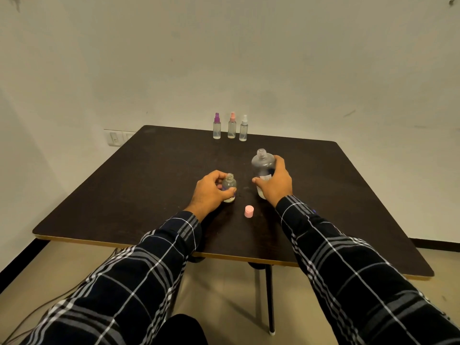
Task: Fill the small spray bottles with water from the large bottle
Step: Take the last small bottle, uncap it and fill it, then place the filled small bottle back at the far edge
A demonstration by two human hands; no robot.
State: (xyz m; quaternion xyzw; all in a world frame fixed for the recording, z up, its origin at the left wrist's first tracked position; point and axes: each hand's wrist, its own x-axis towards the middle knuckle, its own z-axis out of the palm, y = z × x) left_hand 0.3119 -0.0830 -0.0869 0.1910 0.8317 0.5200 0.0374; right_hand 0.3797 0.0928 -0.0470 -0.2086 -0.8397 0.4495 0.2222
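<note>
On the dark table point(149, 170), my left hand point(210, 190) grips a small clear bottle point(229, 186) that stands upright with its neck open. My right hand point(275, 181) wraps around the large clear bottle point(262, 165), also upright and uncapped. A pink cap point(249, 211) lies on the table between my wrists. At the far edge stand three small spray bottles in a row: one with a purple sprayer point(216, 126), one with a pink sprayer point(232, 125), one with a white sprayer point(243, 128).
A white wall rises just behind the table. A wall socket point(115, 138) sits low at the left of the table's far corner. The table's near edge point(224, 256) runs over thin dark legs and a beige floor.
</note>
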